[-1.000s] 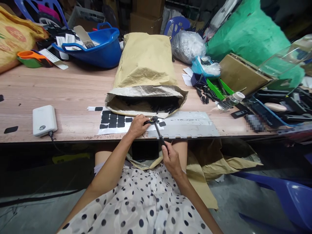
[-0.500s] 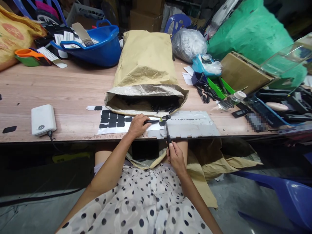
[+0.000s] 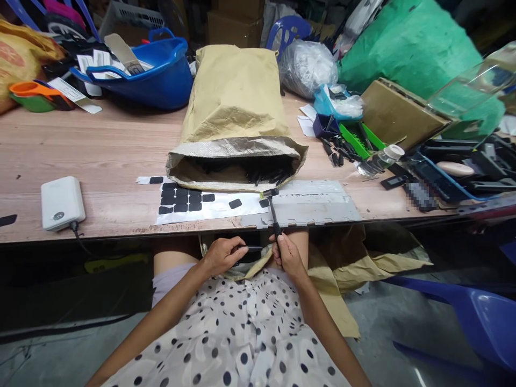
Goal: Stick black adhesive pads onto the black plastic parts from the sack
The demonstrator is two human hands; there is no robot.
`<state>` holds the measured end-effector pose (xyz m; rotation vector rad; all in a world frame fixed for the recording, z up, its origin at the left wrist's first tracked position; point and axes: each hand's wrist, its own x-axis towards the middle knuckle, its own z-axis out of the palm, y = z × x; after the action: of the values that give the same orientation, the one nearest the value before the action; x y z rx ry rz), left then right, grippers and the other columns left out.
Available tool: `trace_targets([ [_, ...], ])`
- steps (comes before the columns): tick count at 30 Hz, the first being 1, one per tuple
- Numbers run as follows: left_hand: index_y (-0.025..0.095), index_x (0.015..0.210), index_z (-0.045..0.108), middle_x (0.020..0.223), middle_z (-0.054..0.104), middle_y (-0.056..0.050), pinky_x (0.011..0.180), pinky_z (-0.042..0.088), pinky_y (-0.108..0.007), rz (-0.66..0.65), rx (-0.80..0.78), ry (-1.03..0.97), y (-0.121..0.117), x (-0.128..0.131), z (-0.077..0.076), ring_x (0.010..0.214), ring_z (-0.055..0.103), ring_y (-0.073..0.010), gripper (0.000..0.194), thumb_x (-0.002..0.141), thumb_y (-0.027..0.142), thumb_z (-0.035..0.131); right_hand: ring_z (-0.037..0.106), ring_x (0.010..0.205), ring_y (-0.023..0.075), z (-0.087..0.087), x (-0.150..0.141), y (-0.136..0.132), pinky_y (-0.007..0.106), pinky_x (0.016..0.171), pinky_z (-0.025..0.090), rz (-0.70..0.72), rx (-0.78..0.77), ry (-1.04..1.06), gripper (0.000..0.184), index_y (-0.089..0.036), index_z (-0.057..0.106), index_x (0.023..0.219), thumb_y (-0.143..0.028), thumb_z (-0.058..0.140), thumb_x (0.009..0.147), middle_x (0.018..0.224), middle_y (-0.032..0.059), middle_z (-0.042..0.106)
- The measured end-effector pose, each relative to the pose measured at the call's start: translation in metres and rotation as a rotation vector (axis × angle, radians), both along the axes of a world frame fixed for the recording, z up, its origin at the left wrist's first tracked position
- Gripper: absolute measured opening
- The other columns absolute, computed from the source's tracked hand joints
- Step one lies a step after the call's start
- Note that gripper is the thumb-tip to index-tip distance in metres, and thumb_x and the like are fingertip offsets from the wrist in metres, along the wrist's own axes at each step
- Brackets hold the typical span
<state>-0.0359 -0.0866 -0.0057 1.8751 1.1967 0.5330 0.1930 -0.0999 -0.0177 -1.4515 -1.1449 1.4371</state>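
The wood-grained surface (image 3: 121,137) runs across the view, its front edge dark. Behind its middle stands a purple chair (image 3: 288,32) with an openwork back, near stacked brown boxes (image 3: 235,27). Another purple chair (image 3: 479,317), cut by the frame, is at the lower right on the grey floor (image 3: 387,349), where a bright streak of light shows. A dark cable (image 3: 68,327) crosses the floor at the lower left. The far background is dim and hard to make out; the surface is more brightly lit.

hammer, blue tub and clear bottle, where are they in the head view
hammer (image 3: 274,213): head view, on the shaft, between its head and the grip
blue tub (image 3: 165,80): head view, on the outer side wall
clear bottle (image 3: 374,162): head view, on the see-through body, below the cap
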Motion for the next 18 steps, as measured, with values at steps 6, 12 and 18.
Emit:
trace_targets([
  [6,0.023,0.083,0.069,0.065,0.065,-0.004,0.053,0.033,-0.03,0.007,-0.026,0.389,-0.007,-0.002,-0.023,0.062,0.065,-0.0261,0.009,0.084,0.022,0.059,0.03,0.037,0.0071,-0.003,-0.001,0.002,0.02,0.032,0.024,-0.002,0.029,-0.012,0.05,-0.022,0.056,0.087,-0.071,0.05,0.085,0.051,-0.0091,0.04],
  [12,0.024,0.082,0.072,0.065,0.067,0.0,0.054,0.036,-0.027,-0.197,-0.027,0.182,0.02,0.008,0.018,0.059,0.061,-0.0177,0.015,0.086,0.033,0.061,0.03,0.036,0.007,-0.003,-0.002,0.002,0.02,0.032,0.023,-0.002,0.029,-0.003,0.051,-0.022,0.054,0.086,-0.073,0.051,0.084,0.05,-0.0093,0.039],
  [18,0.021,0.101,0.071,0.097,0.069,-0.008,0.079,0.05,-0.036,0.465,0.389,0.122,0.116,-0.004,0.036,0.09,0.062,-0.0247,0.022,0.087,0.031,0.057,0.032,0.038,0.0079,-0.004,-0.003,0.002,0.022,0.033,0.026,-0.004,0.048,-0.016,0.052,-0.022,0.056,0.086,-0.074,0.05,0.085,0.052,-0.0067,0.042],
])
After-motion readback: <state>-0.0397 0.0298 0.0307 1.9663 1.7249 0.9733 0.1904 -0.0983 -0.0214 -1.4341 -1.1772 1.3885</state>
